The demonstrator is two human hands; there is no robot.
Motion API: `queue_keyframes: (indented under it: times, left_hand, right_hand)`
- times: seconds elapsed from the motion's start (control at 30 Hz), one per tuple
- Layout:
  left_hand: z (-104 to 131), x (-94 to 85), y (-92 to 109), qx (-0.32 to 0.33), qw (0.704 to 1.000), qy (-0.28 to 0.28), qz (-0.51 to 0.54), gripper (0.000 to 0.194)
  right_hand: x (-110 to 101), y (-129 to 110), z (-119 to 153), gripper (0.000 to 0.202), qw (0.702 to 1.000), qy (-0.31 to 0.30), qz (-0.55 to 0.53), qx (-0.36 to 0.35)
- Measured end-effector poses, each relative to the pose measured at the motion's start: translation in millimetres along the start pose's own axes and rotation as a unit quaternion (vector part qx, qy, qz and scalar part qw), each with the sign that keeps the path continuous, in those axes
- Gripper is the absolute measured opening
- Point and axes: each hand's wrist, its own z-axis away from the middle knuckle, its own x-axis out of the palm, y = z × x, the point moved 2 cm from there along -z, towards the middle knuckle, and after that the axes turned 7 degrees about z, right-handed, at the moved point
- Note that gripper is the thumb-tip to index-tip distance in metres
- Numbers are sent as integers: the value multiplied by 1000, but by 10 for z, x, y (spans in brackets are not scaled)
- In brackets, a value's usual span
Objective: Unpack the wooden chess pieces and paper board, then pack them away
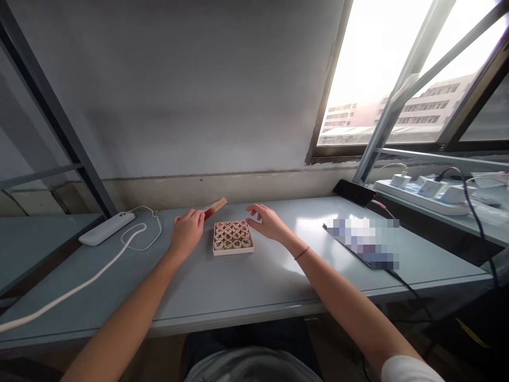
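On the desk in front of me sits a shallow white box [234,251] filled with rows of round Chinese chess pieces [232,235], some marked in red and others in black. Left of the box, my left hand [188,229] is closed on a thin red and cream box lid [215,208], which is tilted above the desk behind the box. The hand hides part of this lid. My right hand [265,221] hovers at the box's right back corner, fingers curved and apart from the thumb, with nothing visible between them.
A white power strip [107,228] and its cable lie on the left of the desk [278,289]. At the right is a dark flat device [358,244], partly blurred out. Chargers plugged into another power strip [421,196] stand by the window.
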Motion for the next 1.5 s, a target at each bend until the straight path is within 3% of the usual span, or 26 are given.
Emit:
queue_keyframes:
  times: [0.07, 0.13, 0.23, 0.3, 0.37, 0.43, 0.5, 0.6, 0.67, 0.8, 0.97, 1.1, 1.17, 1.33, 1.5]
  left_hand:
    - [-29, -49, 6, -4, 994, 48, 102, 31]
    - [-51, -35, 17, -28, 965, 42, 256, 32]
    - [-49, 57, 71, -109, 860, -23, 498, 36]
    - [-28, 110, 117, -174, 788, -64, 587, 35]
    - [-5, 143, 131, -232, 759, -85, 603, 40]
    - [12, 176, 98, -267, 782, -104, 554, 48]
    - [23, 232, 32, -262, 835, -140, 464, 47]
    - [36, 351, -80, -193, 901, -189, 339, 50]
    - [50, 412, -139, -158, 921, -197, 295, 49]
    - [95, 406, -162, -165, 912, -257, 273, 44]
    - [136, 229, -62, -166, 876, -361, 275, 47]
    - [150, 160, -45, -158, 862, -403, 263, 51]
    - [149, 176, -60, -144, 869, -394, 264, 51]
    - [146, 301, -42, -81, 926, -317, 190, 41]
    - [170, 379, 71, -78, 944, -282, 153, 39]
  right_hand:
    - [37, -1, 4, 45, 1000, 5, -29, 11]
    - [73, -23, 6, 56, 996, -2, -84, 20]
    - [114, -95, 2, 66, 976, -37, -214, 27]
    - [128, -140, -3, 66, 952, -56, -298, 41]
    - [138, -155, -8, 63, 934, -60, -345, 72]
    - [156, -129, -12, 55, 932, -54, -342, 110]
    - [191, -79, -18, 48, 938, -52, -314, 138]
    - [253, 0, -24, 44, 950, -73, -256, 165]
    - [271, 29, -17, 42, 955, -110, -211, 175]
    - [200, 18, 31, 43, 951, -212, -159, 159]
    - [89, -35, 108, 48, 930, -323, -133, 112]
    - [108, -59, 135, 53, 920, -366, -108, 89]
    - [124, -46, 125, 54, 923, -361, -102, 87]
    - [136, 45, 77, 55, 926, -352, -105, 85]
    - [140, 96, 50, 57, 923, -354, -113, 98]
